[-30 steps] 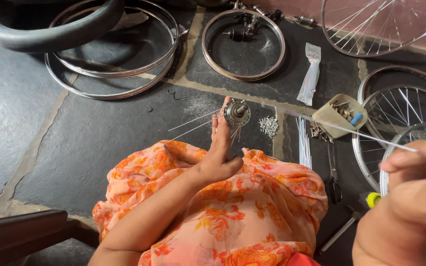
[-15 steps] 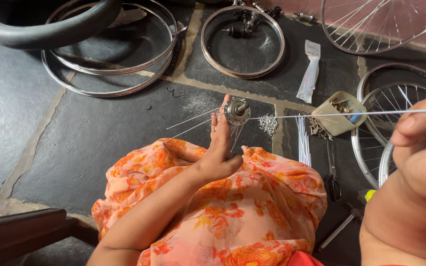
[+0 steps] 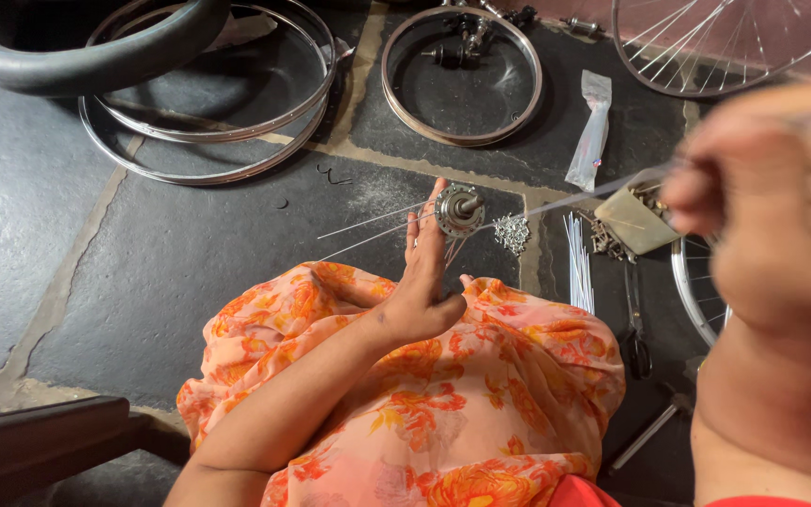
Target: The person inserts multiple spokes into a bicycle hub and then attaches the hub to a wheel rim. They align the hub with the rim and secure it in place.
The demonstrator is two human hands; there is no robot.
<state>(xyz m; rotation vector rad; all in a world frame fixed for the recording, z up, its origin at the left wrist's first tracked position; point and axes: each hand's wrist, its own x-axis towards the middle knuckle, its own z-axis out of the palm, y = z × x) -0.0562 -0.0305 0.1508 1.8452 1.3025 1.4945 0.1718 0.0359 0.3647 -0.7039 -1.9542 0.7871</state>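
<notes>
The person sits on the dark stone floor (image 3: 143,282) in an orange flowered cloth (image 3: 443,394), and the left hand (image 3: 424,282) is curled around a small shiny round metal wheel hub (image 3: 459,208), holding it up just above the knee. The hub looks hard and a bit heavy for its size, and smooth, so it may slip; gripping it round the middle, as the fingers do, seems the safe way. The right hand (image 3: 772,207) is big and blurry near the camera, pinching a long thin silver wire spoke (image 3: 574,199) that reaches to the hub. The spoke looks light and bendy, best held near its end. A heap of little silver nuts (image 3: 512,233) lies just beside the hub, a bundle of spare spokes (image 3: 577,263) near it, and bare metal wheel rims (image 3: 462,75) well apart. Compared with a moment ago, the right hand has come up closer to the camera, and the hub has stayed put
</notes>
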